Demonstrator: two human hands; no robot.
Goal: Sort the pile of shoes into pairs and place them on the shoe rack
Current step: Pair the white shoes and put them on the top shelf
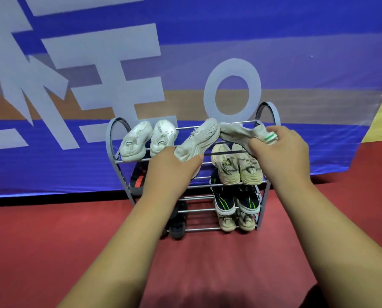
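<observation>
A grey metal shoe rack [111, 138] with several tiers stands on the red floor against a blue banner. My left hand [170, 167] grips the heel of a white sneaker [202, 138], its toe pointing up over the top tier. My right hand [281, 152] holds a second white sneaker [236, 133] with a green heel tab, lying sideways above the top tier's right side. A white pair [149, 138] sits on the top tier at the left. A beige pair [236, 165] fills the second tier's right side.
Lower tiers hold a black pair with green stripes [236, 201] and a beige pair [235, 221] on the right. Dark shoes [137, 176] sit on the left, partly hidden by my left arm. The blue banner [274, 41] hangs right behind the rack.
</observation>
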